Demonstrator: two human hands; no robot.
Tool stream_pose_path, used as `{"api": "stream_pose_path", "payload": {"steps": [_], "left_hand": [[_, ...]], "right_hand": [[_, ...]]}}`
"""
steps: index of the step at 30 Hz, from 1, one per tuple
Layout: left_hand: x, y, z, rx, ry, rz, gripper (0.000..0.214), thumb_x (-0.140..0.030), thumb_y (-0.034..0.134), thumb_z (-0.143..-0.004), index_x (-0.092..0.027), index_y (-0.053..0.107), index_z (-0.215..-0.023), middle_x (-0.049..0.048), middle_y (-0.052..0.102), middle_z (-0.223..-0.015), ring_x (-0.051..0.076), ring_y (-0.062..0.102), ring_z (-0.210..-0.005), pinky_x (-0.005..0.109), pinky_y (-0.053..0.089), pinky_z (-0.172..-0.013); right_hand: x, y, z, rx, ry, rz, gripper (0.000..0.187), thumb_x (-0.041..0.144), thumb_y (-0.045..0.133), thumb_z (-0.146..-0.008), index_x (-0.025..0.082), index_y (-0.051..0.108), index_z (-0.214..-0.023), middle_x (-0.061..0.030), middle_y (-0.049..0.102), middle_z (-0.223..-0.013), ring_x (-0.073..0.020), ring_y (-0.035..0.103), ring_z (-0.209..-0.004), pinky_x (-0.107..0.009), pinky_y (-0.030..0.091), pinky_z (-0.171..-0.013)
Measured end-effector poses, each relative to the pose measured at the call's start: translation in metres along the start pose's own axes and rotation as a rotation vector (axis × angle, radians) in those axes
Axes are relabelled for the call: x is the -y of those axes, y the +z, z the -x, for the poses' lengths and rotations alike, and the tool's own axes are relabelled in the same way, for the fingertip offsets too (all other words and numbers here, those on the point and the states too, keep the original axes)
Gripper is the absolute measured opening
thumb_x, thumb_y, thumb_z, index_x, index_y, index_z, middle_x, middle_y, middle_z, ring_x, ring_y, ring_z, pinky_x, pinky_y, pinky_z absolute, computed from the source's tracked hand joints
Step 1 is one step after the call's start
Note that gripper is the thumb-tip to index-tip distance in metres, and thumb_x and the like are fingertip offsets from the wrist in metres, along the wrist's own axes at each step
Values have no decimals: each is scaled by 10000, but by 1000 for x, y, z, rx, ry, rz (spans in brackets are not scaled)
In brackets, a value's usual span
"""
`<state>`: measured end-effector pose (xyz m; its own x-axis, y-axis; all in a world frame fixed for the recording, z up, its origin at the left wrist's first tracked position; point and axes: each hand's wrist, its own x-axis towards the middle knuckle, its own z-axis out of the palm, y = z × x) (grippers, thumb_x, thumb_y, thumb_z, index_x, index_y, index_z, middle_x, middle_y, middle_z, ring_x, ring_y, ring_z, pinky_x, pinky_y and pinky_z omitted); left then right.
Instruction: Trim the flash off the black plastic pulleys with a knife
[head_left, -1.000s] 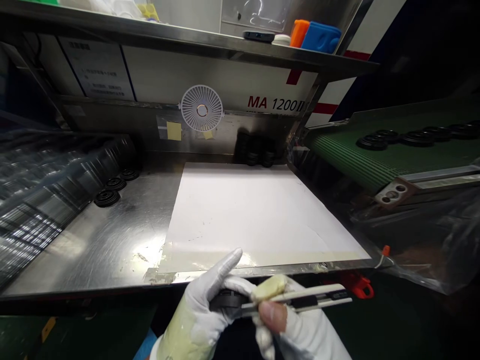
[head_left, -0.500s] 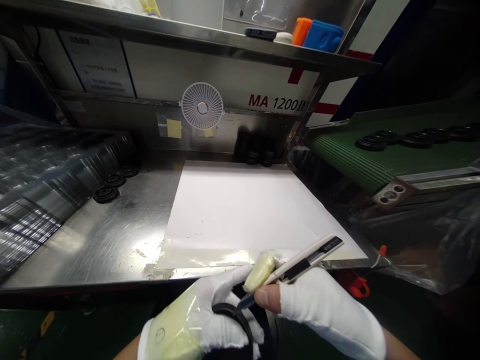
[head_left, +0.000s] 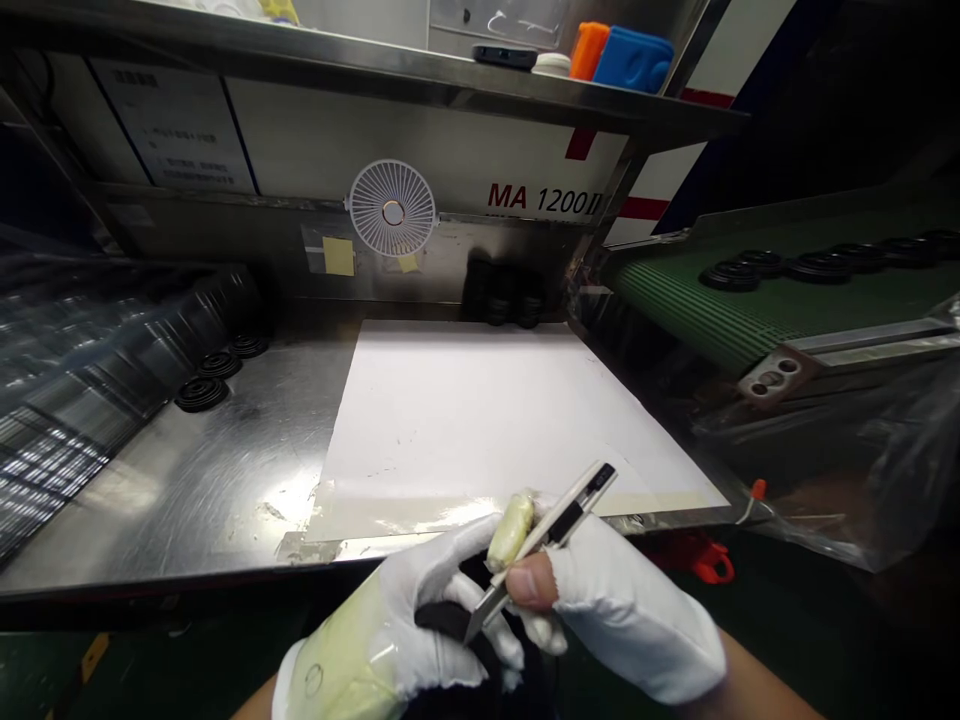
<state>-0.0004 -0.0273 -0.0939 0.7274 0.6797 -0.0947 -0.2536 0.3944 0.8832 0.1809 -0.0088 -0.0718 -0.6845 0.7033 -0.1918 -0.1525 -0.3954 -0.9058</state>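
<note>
Left hand [head_left: 405, 622] clamped on black part [head_left: 441, 618], right hand [head_left: 600, 590] on cutter [head_left: 564, 522]; white sheet [head_left: 480, 420], fan [head_left: 392, 212], conveyor [head_left: 686, 300] beyond

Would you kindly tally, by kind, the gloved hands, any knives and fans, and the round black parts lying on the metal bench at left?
Left hand and right hand, gloved: 2
Utility knife: 1
Fan: 1
Round black parts on the metal bench: 3
Total: 7
</note>
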Motion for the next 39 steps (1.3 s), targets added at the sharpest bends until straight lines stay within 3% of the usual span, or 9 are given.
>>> {"api": "stream_pose_path", "payload": {"steps": [6,11,16,19,22,28,31,34,39], "left_hand": [[1,2,-2,-1,23,8,886,-10,639,-579,-230,319,-1375,63,677,-917,187,616,-738,377,442,-771],[8,5,-3,-23,20,68,859,-59,692,-591,-234,351,-1360,60,677,-860,207,620,-757,355,447,-735],[8,2,2,-113,-13,66,903,-35,689,-560,-237,332,-1364,13,666,-754,203,631,-733,288,441,-638],[9,1,3,-91,-43,76,891,-40,646,-589,-224,285,-1383,28,667,-785,213,632,-753,314,452,-673],[11,2,0,-30,-70,62,836,-114,662,-629,-216,300,-1376,35,656,-785,205,623,-730,333,465,-686],[2,3,2,59,-104,7,691,-172,679,-649,-211,431,-1292,16,630,-804,185,603,-734,309,467,-685],[2,1,2,50,-82,-12,686,-180,689,-640,-212,446,-1281,21,628,-843,181,599,-738,306,467,-684],[8,-2,0,38,-80,-28,712,-189,695,-639,-225,429,-1298,23,634,-851,182,599,-720,303,469,-662],[8,0,1,-22,-188,-66,815,-161,685,-655,-206,309,-1376,41,668,-860,203,613,-776,309,466,-690]], "right_hand": [[-13,1,-5,-39,-49,-16,216,296,619,-704,86,638,-658,-11,570,-503,-56,423,-407,-178,242,-376],[-15,1,0,-7,6,-49,267,319,605,-690,77,626,-579,-29,559,-473,-44,409,-365,-157,250,-350],[-19,0,6,-104,76,-59,251,312,643,-625,63,650,-589,-39,565,-479,-44,427,-345,-129,287,-315],[-15,-2,8,-138,32,-46,271,317,648,-637,89,594,-501,-11,522,-431,-41,417,-349,-129,263,-325],[-3,-2,9,-187,10,59,240,318,670,-645,107,592,-562,13,516,-462,-53,428,-391,-156,297,-370],[24,8,8,-223,127,450,50,184,641,-625,149,607,-611,18,561,-568,-102,500,-551,-202,400,-493],[29,10,7,-248,193,575,77,210,663,-605,160,622,-648,20,577,-598,-113,508,-579,-211,425,-531],[33,8,8,-238,237,630,90,231,651,-618,157,626,-664,20,576,-601,-104,492,-557,-202,404,-499],[38,-4,19,-65,326,654,125,105,638,-556,144,532,-503,71,449,-468,-48,387,-447,-155,269,-375]]}}
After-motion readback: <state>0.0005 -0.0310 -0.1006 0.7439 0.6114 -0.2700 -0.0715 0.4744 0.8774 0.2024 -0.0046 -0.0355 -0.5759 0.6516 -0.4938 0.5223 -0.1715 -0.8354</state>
